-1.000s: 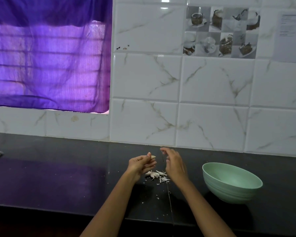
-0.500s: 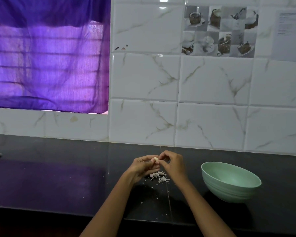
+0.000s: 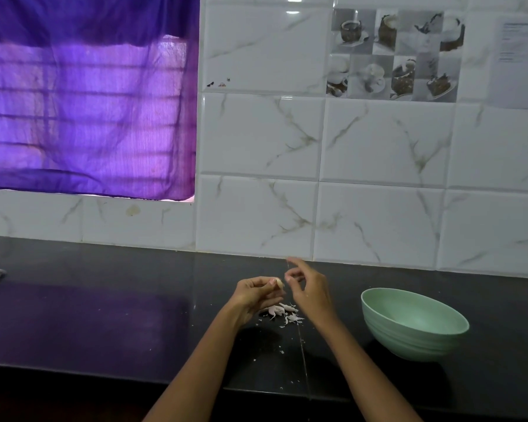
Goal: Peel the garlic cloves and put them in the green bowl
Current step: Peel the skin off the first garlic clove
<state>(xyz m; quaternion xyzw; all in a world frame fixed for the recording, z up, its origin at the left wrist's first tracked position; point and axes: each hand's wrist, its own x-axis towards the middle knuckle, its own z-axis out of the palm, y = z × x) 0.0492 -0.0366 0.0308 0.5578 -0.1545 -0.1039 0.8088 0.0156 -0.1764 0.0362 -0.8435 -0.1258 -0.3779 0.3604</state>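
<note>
Head view: my left hand [image 3: 256,295] pinches a garlic clove [image 3: 278,282]; right hand [image 3: 307,287] beside it, fingers loosely curled, grasping nothing I can see

bowl [image 3: 415,325] right of peel scraps [image 3: 282,313], both on counter [image 3: 104,315]

I am standing in a home kitchen, facing a black stone countertop [image 3: 104,315] that is running along a wall of white marble-look tiles [image 3: 378,141]. One decorative tile [image 3: 393,54] is showing pictures of cups and desserts. A purple curtain [image 3: 86,99] is hanging over a barred window, and a green bowl [image 3: 409,330] and garlic peels [image 3: 282,313] are lying on the counter.
</note>
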